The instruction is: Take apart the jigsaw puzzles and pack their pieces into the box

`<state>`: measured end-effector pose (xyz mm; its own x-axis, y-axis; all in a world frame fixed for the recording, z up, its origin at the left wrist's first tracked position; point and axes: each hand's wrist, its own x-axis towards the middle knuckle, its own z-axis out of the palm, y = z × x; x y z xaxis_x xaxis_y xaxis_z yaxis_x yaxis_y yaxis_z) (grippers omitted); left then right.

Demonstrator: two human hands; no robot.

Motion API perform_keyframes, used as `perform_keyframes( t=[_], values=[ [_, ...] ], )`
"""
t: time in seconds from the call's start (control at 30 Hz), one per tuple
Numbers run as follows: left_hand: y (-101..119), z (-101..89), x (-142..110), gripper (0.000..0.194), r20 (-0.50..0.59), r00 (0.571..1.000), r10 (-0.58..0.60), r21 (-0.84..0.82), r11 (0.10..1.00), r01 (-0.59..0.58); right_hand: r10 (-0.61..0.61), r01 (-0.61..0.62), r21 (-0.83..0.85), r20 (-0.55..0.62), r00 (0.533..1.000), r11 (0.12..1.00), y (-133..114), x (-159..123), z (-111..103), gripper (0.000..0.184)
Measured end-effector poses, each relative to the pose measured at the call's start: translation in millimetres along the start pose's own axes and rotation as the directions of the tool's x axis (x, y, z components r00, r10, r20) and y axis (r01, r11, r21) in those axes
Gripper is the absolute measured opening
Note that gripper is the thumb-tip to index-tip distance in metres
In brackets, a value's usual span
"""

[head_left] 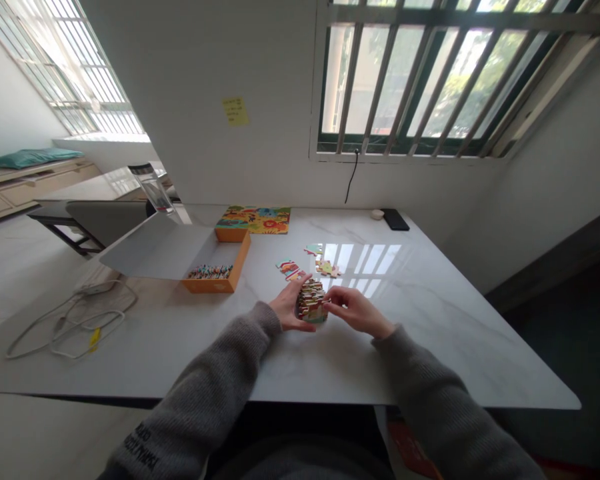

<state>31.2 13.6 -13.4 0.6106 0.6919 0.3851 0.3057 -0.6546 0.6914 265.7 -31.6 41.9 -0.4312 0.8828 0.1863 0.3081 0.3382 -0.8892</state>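
A thick stack of jigsaw puzzle pieces (312, 301) sits on the white marbled table in front of me. My left hand (291, 307) is wrapped round its left side, thumb at the near edge and fingers at the far edge. At the stack's right side, the fingers of my right hand (353, 311) are pinched together against the pieces. Whether a single piece is between those fingertips is too small to tell. Just beyond the stack lie several loose puzzle pieces (327, 268), with a striped red and white group (289, 268) to their left.
An orange-edged open box (211, 287) at left holds more upright pieces (210, 272). Behind it lies a colourful animal picture (260, 219). White cables (87, 313) are on the left of the table. A black phone (395, 219) and small white round object (377, 214) lie back right.
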Motion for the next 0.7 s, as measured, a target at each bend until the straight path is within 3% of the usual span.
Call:
perform_keyframes(
  t=[0.13,0.27,0.33,0.4,0.47,0.53,0.7],
  values=[
    [2,-0.3,0,0.122,0.012,1.0,-0.004,0.025,1.0,0.004,0.035,-0.018,-0.146,0.115,0.993,0.989,-2,-5,17,0.015],
    [5,1.9,1,0.105,-0.01,1.0,0.002,0.089,0.996,-0.001,0.093,-0.079,-0.097,0.146,0.985,0.992,-1,-7,16,0.011],
    [7,3.5,1,0.098,-0.025,1.0,0.004,0.112,0.994,-0.001,0.091,-0.087,-0.055,0.076,0.993,0.995,0,-3,11,0.015],
    [8,4.9,1,0.096,-0.039,0.999,0.006,0.117,0.993,-0.001,0.053,-0.059,-0.075,-0.087,0.995,0.995,5,5,3,0.019],
    [7,5.4,1,0.097,-0.052,0.999,0.015,0.109,0.994,-0.01,-0.007,-0.045,-0.193,-0.264,0.964,0.98,16,18,-7,0.023],
    [5,4.7,2,0.099,-0.063,0.998,0.029,0.103,0.994,-0.022,-0.04,-0.106,-0.382,-0.354,0.934,0.918,32,33,-17,0.026],
    [2,-1.7,3,0.096,-0.083,0.996,0.043,0.119,0.992,-0.033,0.002,-0.294,-0.68,-0.395,0.919,0.672,69,58,-32,0.045]
  ],
)
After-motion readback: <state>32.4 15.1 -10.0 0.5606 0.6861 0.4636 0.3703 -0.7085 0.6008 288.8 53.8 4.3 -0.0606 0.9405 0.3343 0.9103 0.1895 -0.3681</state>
